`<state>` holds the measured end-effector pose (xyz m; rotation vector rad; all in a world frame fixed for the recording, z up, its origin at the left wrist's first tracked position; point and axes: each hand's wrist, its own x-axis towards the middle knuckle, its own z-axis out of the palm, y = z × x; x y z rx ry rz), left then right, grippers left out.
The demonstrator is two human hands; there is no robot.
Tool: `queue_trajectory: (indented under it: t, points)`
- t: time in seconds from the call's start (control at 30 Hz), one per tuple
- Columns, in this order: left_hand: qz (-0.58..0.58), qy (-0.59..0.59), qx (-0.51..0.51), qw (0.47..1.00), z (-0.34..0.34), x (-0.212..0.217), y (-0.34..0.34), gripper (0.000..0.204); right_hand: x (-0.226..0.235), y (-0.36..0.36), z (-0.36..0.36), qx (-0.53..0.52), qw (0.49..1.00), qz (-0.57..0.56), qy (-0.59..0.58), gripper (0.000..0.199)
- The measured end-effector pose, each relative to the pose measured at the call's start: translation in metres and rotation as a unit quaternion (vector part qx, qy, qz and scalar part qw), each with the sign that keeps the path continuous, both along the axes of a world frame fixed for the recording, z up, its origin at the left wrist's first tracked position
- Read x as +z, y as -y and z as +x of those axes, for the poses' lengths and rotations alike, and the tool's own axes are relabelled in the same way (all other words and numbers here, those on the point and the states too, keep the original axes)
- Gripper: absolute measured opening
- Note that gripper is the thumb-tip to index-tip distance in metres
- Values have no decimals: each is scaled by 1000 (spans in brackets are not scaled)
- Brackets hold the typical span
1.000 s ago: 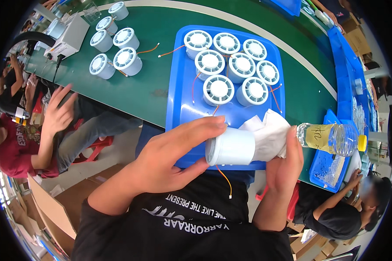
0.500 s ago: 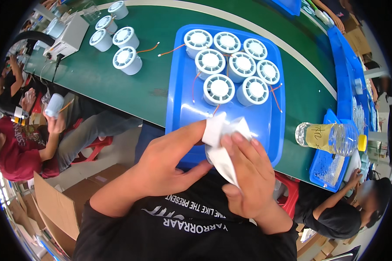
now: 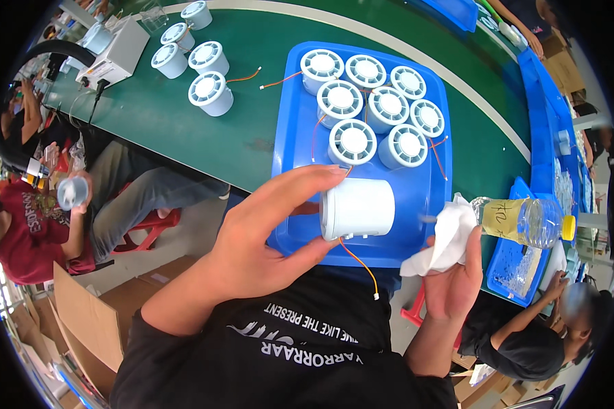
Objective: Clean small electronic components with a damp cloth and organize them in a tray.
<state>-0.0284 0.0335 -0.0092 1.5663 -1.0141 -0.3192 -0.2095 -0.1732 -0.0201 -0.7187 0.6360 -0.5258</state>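
On the far left a person in a dark red shirt [image 3: 31,225] sits on a red plastic stool [image 3: 150,225] and holds up a small pale round part [image 3: 71,192] in one hand. Behind, on the long green tabletop [image 3: 184,129], a white box-shaped machine [image 3: 112,51] stands next to four pale blue round plastic fan housings [image 3: 194,58]. Nearer the middle, the left hand [image 3: 259,238] comes up from the bottom of the view with the arm bent and the palm turned to the right. Its fingers [image 3: 300,180] curl over the top and its thumb presses from below, so it grips a pale blue round plastic cylinder [image 3: 358,208] lying on its side. This cylinder sits just above the near edge of the big blue plastic tray [image 3: 293,136], and an orange wire [image 3: 361,262] hangs down from it. Seven more white-topped round fan housings [image 3: 375,105] stand close together at the far end of the tray. To the right, the right hand [image 3: 457,283] is held upright with the palm facing left, and its fingers pinch a crumpled white cloth [image 3: 443,235]. Just beside the cloth, a clear plastic bottle with a yellow cap [image 3: 525,221] lies on its side on a smaller blue tray [image 3: 518,266]. Another person in a black shirt [image 3: 525,347] sits at the lower right.
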Motion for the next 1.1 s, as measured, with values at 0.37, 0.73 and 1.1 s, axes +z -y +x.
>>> queue_trajectory:
  t: [0.37,0.73,1.1]
  points:
    - [-110,-390,-50,913,-15,-8,8,63,25,-1,10,60,890,-409,-192,58]
    - [-33,138,39,989,-9,-6,8,59,17,-11,51,102,659,-741,-74,44]
    - [-82,-79,8,993,-12,-26,5,63,1,3,20,-25,969,-221,-104,55]
